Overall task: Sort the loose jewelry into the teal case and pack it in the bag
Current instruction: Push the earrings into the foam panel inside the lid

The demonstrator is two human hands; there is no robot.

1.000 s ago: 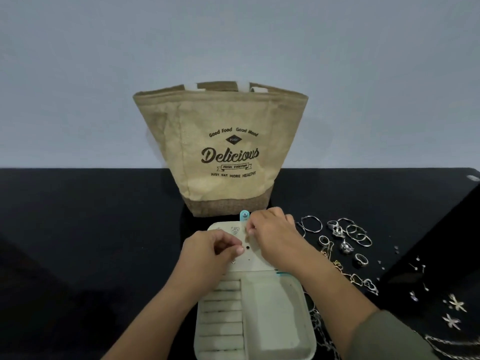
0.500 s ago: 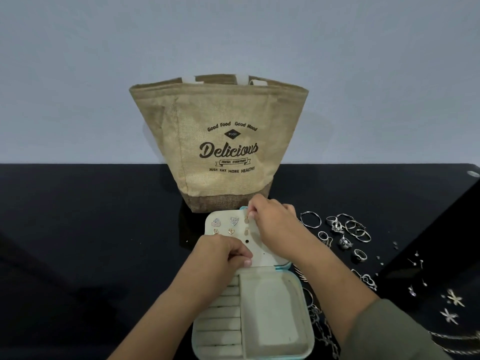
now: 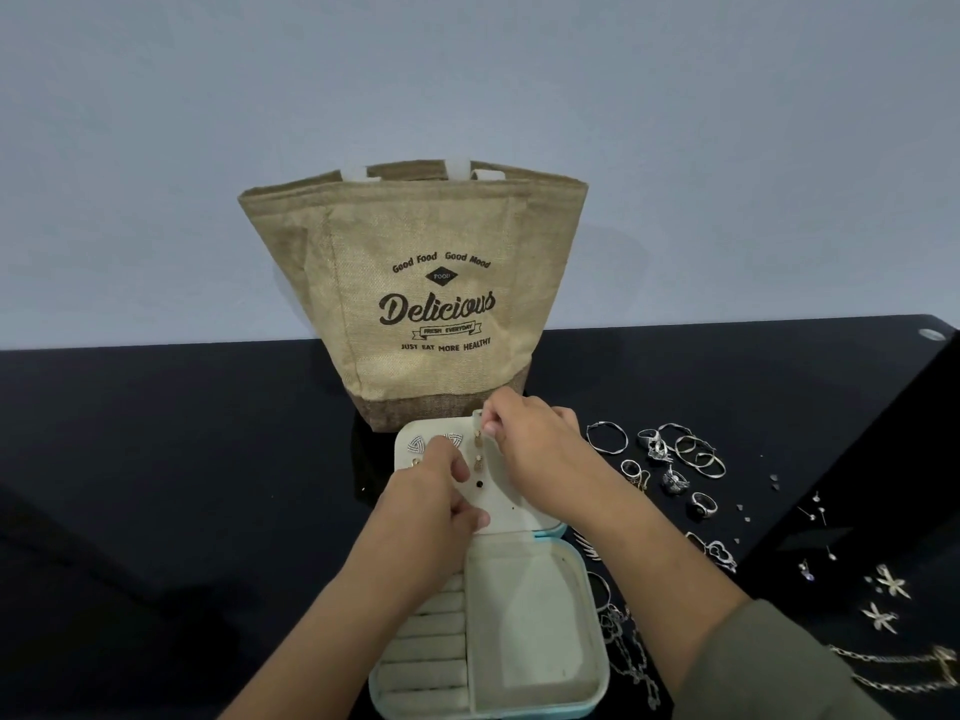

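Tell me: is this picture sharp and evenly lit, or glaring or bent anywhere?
Head view: soft, even light, no hard shadows; the glossy black table gives dim reflections, no glare; the wide lens bows its far edge; the earring pinched by the right hand looks soft; chains at lower right smear.

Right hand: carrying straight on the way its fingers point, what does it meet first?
The right hand points away over the case lid; the bag, at its dark lower band, likely comes first, though depth between them is unclear.
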